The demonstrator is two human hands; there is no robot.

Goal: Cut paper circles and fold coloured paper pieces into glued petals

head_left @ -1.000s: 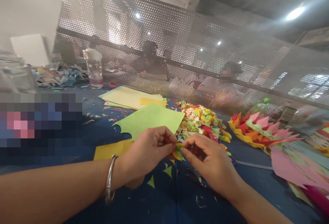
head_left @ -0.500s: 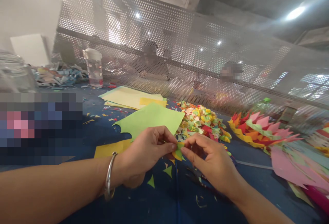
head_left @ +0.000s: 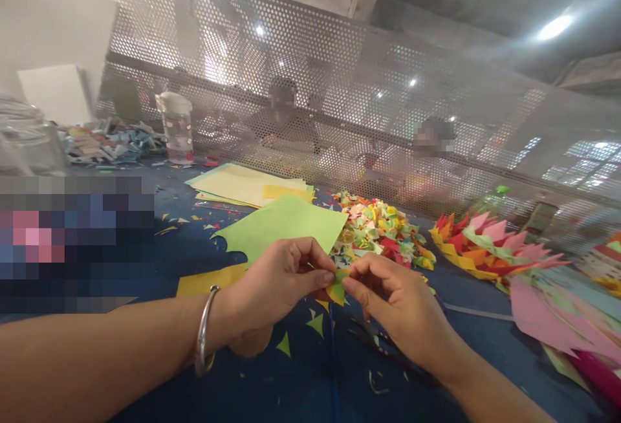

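Observation:
Between my two hands is a small green-and-yellow paper piece (head_left: 338,290), pinched from both sides just above the table. My left hand (head_left: 279,281), with a silver bangle at the wrist, grips it between thumb and forefinger. Thumb and fingertips of my right hand (head_left: 395,300) close on its other edge. Behind my left hand lies a light green paper sheet (head_left: 286,222) with scalloped cut-outs along its left edge. A yellow paper strip (head_left: 208,279) lies left of that hand. Dark-handled scissors (head_left: 373,339) seem to lie partly beneath my right hand.
A heap of small folded paper pieces (head_left: 378,226) sits beyond my hands. Stacked pale sheets (head_left: 247,184) and a clear bottle (head_left: 175,129) stand farther back. Pointed paper petal strips (head_left: 490,242) and pink sheets (head_left: 543,313) lie right. A perforated metal screen (head_left: 330,80) borders the table, people behind it.
Both hands stay nearly where they were, still pinching the small paper piece. Its yellow part shows slightly more below the fingers. The view has shifted a little.

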